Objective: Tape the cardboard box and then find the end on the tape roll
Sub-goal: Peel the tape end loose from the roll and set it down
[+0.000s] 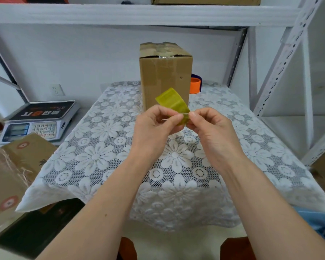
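**Head view: both hands work at the tape roll**

Head camera looks down on the left hand [154,122] and right hand [212,126], raised together above the table. The left hand grips the yellow-green tape roll [174,105] from its near side, fingers curled around it. The right hand's thumb and forefinger pinch at the roll's lower edge, where a thin pale sliver seems to show between the two hands; whether that is the loose end I cannot tell.

Behind the roll, the cardboard box [165,76] stands upright on the lace tablecloth [120,156], clear tape already shining across its top seam and down its front. So taping looks done, and the step in hand is finding the end. Next likely calls for a fingernail catching the edge and lifting it cleanly without splitting the film.

An orange tape dispenser [195,85] peeks from behind the box. A weighing scale [39,121] sits to the left.
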`<control>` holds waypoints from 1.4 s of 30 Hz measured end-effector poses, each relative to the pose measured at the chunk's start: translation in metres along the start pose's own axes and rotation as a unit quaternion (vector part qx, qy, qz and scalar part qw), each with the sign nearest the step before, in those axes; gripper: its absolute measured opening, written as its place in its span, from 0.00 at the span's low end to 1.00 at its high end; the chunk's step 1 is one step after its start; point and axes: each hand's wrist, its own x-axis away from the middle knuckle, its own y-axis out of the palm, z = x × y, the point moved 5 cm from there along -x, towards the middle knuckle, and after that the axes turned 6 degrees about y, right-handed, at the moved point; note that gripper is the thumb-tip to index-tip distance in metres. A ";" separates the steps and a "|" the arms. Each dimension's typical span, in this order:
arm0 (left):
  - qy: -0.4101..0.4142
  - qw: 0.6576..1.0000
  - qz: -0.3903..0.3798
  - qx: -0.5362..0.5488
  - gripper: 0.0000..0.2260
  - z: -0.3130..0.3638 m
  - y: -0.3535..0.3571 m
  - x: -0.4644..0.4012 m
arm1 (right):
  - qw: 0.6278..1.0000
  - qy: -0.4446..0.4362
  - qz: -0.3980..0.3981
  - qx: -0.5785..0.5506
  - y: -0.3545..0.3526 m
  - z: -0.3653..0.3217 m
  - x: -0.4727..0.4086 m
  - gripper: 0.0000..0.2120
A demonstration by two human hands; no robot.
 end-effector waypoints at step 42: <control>-0.093 0.995 0.032 0.023 0.10 -0.010 -0.004 -0.001 | 0.976 -0.106 0.076 0.173 -0.002 -0.025 0.013 0.17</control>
